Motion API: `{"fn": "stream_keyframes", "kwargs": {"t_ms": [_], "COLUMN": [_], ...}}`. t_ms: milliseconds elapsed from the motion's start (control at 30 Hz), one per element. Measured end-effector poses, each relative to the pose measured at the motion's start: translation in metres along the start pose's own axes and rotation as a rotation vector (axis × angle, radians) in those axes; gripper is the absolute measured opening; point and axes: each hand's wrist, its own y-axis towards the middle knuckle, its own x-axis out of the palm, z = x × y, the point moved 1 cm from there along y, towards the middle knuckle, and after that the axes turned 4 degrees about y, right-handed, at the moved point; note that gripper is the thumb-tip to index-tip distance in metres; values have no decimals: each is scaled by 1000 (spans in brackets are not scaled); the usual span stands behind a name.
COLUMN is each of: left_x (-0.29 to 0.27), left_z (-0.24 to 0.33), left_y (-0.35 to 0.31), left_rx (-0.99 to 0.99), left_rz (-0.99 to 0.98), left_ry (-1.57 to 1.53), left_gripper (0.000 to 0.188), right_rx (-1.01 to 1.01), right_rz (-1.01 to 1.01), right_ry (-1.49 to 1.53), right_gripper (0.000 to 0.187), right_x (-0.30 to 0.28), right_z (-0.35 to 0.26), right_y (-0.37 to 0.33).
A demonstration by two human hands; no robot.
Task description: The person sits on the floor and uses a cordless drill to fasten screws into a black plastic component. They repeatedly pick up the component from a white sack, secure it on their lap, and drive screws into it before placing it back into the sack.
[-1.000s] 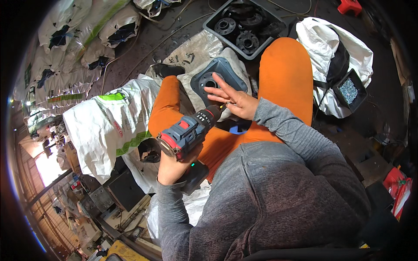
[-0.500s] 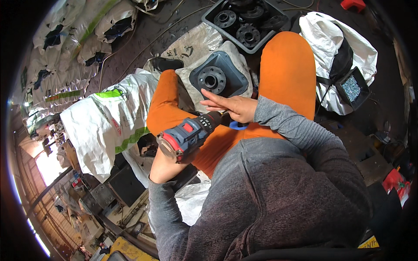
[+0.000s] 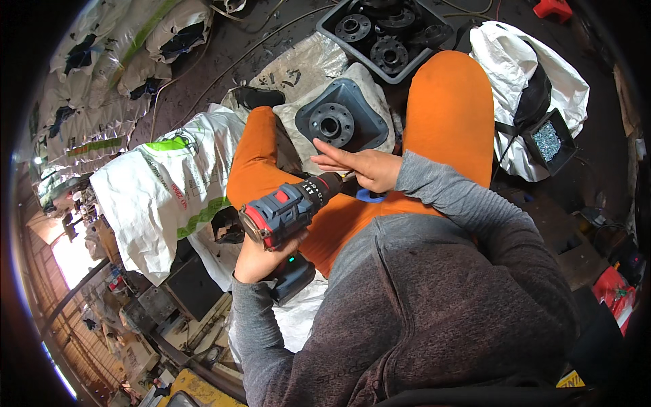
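My left hand (image 3: 261,261) is wrapped round the grip of a cordless drill (image 3: 281,211), dark grey with red parts, its chuck end pointing up and to the right. A small green light shows on its battery (image 3: 293,277). Close to the chuck, my right hand (image 3: 366,167) has its fingers stretched out to the left over the drill's tip. A curved blue thing (image 3: 369,196) shows below that hand; whether the hand touches it I cannot tell. Beyond the fingers, a round black flange (image 3: 331,125) with holes lies in a grey square-cornered tray (image 3: 371,122).
A grey bin (image 3: 400,76) holds several black flanges at the top. To the right, a black box (image 3: 560,157) of small silvery fasteners sits against a white sack (image 3: 498,51). Another white sack (image 3: 139,220) lies left of my orange-clad knee. Cables cross the dark floor.
The drill has turned slightly, its back end moving a little left, and its battery now shows with a green light. My right hand stays in nearly the same place.
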Motion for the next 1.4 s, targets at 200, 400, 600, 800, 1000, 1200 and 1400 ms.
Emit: {"fn": "stream_keyframes", "kwargs": {"t_ms": [200, 400, 600, 800, 1000, 1200, 1400], "left_x": [3, 2, -4, -3, -3, -9, -15], "left_z": [-2, 1, -3, 7, 3, 22, 25], "left_y": [-5, -5, -7, -5, -1, 3, 2], "left_rx": [-196, -108, -34, -80, -16, 48, 159], "left_rz": [72, 72, 66, 82, 61, 5, -47], "left_ry": [-203, -151, -68, -156, -36, 66, 214], "left_gripper": [33, 33, 31, 29, 30, 31, 40], "right_rx": [-33, -58, -43, -42, -56, -36, 76], "right_rz": [83, 118, 127, 126, 98, 0, -128], "right_ry": [-48, -5, 308, 425, 374, 354, 411], "right_gripper": [108, 109, 111, 110, 110, 110, 112], "right_x": [2, 1, -7, -6, -7, -6, -3], "right_z": [7, 6, 13, 10, 5, -1, 1], "right_y": [3, 5, 2, 3, 2, 2, 2]}}
